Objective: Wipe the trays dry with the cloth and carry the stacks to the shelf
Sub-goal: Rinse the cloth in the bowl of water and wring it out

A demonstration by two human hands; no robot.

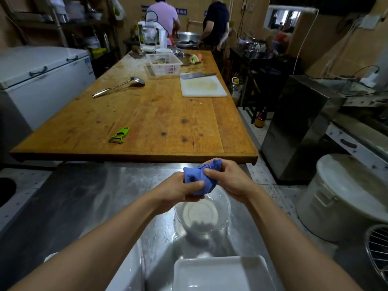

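Cloth: a blue cloth (198, 178), bunched into a wad, is held in the air above the steel counter (88, 198), just over the far rim of a clear glass bowl.
Left hand: the left hand (178, 191) grips the near left part of the wad, thumb laid across the top, fingers curled beneath.
Right hand: the right hand (227, 178) grips the far right part, thumb and fingers closed round a twisted end that pokes up past the knuckles.
Glass bowl: the clear glass bowl (202, 213) stands upright on the steel counter, directly under the hands.
Tray: a white rectangular tray (222, 274) lies on the counter at the near edge, rim up, closer to the person than the bowl.
Wooden table: a long wooden table (151, 114) begins beyond the counter's far edge.
On the table: a green peeler (119, 135) near the near left corner; a steel ladle (119, 86) towards the left edge; a white cutting board (203, 86) at the right edge, a cleaver (196, 75) just beyond it; a white plastic basket (164, 63) farther back.
Left side: a white chest freezer (42, 80) stands beside the table.
Right side: a large lidded white bucket (344, 196) stands on the floor.
Background: two people stand at the far end with their backs turned.
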